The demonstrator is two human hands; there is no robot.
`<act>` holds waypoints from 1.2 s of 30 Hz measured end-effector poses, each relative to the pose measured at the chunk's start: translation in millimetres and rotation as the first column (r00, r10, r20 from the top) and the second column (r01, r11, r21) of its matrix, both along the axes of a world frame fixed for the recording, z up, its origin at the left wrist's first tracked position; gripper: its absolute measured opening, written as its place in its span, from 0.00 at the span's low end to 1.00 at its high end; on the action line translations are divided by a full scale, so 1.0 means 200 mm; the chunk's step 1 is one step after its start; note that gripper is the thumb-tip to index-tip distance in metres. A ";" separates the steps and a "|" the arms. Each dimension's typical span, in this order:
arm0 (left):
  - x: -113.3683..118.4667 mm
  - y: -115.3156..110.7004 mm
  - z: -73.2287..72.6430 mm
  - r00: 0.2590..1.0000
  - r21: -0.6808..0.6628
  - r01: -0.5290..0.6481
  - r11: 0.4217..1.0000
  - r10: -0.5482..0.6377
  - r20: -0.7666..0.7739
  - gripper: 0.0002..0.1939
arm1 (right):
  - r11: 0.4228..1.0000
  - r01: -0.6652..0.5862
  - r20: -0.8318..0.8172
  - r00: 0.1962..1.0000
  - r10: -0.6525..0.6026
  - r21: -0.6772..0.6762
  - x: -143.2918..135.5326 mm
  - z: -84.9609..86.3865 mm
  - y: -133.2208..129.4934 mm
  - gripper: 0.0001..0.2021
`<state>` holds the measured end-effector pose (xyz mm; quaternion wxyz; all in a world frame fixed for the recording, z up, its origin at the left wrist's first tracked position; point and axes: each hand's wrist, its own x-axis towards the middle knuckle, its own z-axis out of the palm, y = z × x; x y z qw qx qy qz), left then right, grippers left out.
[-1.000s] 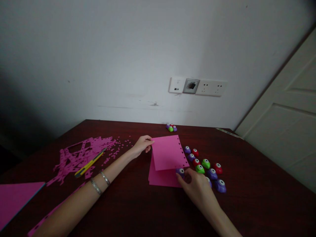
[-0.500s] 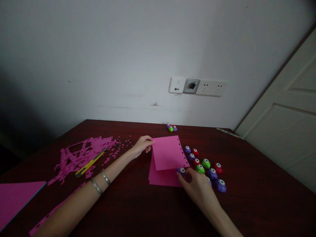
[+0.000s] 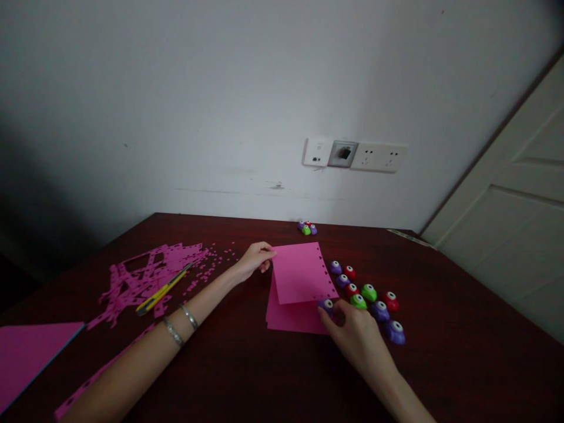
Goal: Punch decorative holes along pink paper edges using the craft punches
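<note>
"Why is the left hand (image 3: 253,261) out at that corner?"

"Its fingers pinch the upper pink sheet (image 3: 302,273) near the far left corner, probably to steady it. The near edge looks lifted off the lower sheet (image 3: 288,317), which lies on the table (image 3: 247,376)."

"And the right hand (image 3: 356,329)?"

"Thumb and fingers grasp a purple punch (image 3: 326,305) at the upper sheet's near edge, by the right corner. From where I stand, I can't tell whether any paper is inside it."

"There are small holes (image 3: 326,272) down the right edge and round that corner, so holding the punch there makes sense to me."

"The other punches (image 3: 369,292) nearby sit around and beyond that hand, I suppose for easy reach."

"While the yellow cutter (image 3: 163,291) and pink scraps (image 3: 183,254) lie over on the left, well apart from the sheets, presumably to leave the middle for both hands."
</note>
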<state>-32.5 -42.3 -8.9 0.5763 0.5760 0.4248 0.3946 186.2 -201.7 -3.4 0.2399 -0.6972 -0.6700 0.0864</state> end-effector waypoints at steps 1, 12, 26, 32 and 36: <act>0.00 0.00 0.00 1.000 -0.003 0.000 1.000 0.000 -0.001 0.05 | 1.000 0.001 0.001 1.000 -0.001 -0.003 0.00 0.00 0.00 0.13; 0.01 -0.03 0.03 1.000 -0.001 0.015 1.000 -0.015 -0.009 0.05 | 0.999 0.007 0.045 0.999 -0.008 0.036 0.00 0.00 0.00 0.14; 0.03 -0.05 0.05 1.000 0.010 0.004 1.000 -0.004 -0.023 0.04 | 0.999 -0.006 0.115 0.993 0.001 0.046 0.00 -0.02 0.00 0.13; 0.04 -0.06 0.06 1.000 0.014 0.009 1.000 -0.009 -0.015 0.05 | 0.998 -0.027 0.113 0.993 0.020 0.063 0.00 -0.02 0.00 0.12; 0.04 -0.06 0.04 1.000 0.015 0.018 1.000 -0.018 0.005 0.06 | 0.997 -0.044 0.107 0.994 0.037 0.059 -0.01 0.00 -0.01 0.13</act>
